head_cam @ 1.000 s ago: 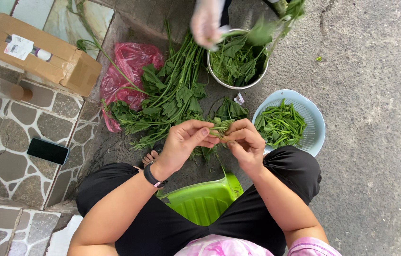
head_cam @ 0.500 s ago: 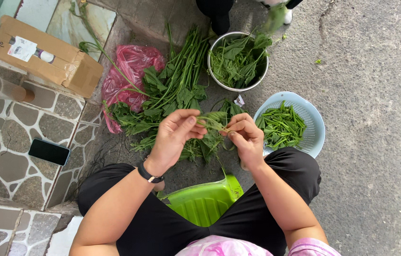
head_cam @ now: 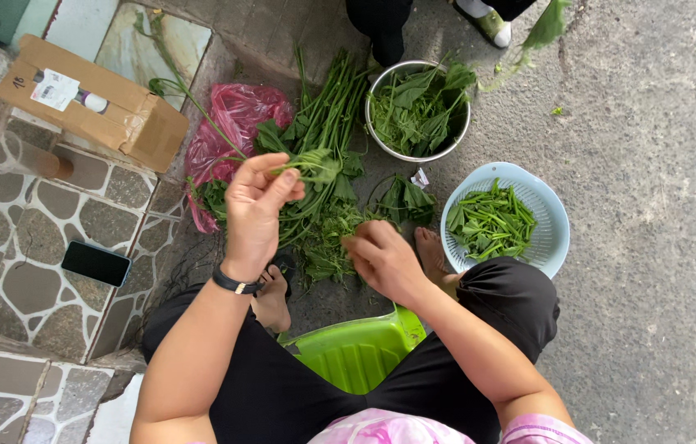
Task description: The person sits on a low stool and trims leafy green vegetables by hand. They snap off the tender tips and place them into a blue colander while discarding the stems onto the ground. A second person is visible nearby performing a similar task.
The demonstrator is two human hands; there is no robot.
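My left hand (head_cam: 256, 212) is raised over the pile of leafy green stalks (head_cam: 315, 156) and pinches a leafy sprig (head_cam: 308, 163) between thumb and fingers. My right hand (head_cam: 379, 256) is lower, near my knee, with its fingers curled on a small bit of stem at the edge of the pile. A pale blue colander (head_cam: 547, 215) to the right holds cut green stems (head_cam: 489, 220). A metal bowl (head_cam: 378, 90) farther off holds picked leaves (head_cam: 420, 108).
A pink plastic bag (head_cam: 231, 123) lies under the greens. A cardboard box (head_cam: 93, 103) and a black phone (head_cam: 95, 263) rest on the stone-patterned step at left. I sit on a low green stool (head_cam: 356, 353). Another person's feet (head_cam: 488, 20) stand beyond the bowl.
My hands have parted: the left one lifted up and left with a sprig, the right one dropped toward my knee. The other person's hand over the bowl has gone from view.
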